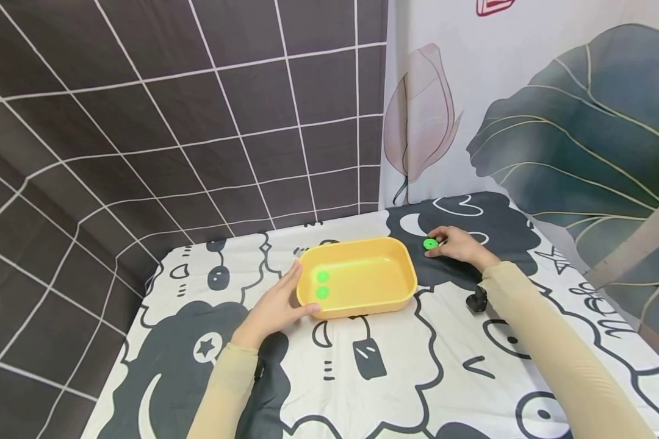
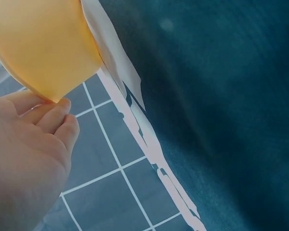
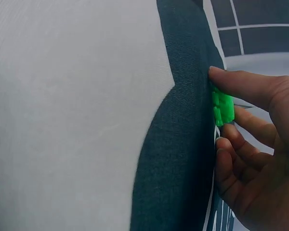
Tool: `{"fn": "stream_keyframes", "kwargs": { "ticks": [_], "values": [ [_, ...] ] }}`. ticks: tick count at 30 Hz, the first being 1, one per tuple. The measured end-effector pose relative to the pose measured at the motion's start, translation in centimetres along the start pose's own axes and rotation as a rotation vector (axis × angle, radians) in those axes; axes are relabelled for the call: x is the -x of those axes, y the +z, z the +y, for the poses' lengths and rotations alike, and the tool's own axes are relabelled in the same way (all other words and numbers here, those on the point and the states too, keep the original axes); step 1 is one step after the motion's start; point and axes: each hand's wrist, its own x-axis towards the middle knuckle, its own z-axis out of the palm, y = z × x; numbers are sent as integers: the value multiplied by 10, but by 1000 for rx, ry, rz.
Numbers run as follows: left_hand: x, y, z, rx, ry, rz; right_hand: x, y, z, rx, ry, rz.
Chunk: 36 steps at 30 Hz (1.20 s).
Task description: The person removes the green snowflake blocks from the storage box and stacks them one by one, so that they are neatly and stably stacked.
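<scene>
A shallow yellow plastic tray lies on the printed cloth, and my left hand grips its left end, thumb at the near rim. The left wrist view has the fingers of that hand at the tray's corner. Inside the tray, near its left wall, are two green round pieces, one behind the other. To the tray's right, my right hand holds a similar small green disc between thumb and fingers, close over a dark patch of cloth. Seen edge-on in the right wrist view, this disc looks thick and notched.
Black and white cartoon cloth covers the table. Behind it hangs a dark gridded curtain, with a flower-printed curtain at the back right. A small black device sits by my right wrist.
</scene>
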Motion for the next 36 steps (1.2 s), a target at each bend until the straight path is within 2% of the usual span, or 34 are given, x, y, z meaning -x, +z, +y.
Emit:
{"fn": "stream_keyframes", "kwargs": {
  "ticks": [36],
  "values": [
    [0,0,-1,-7,-1,-2,1,-1,-4,19,18,6]
  ]
}}
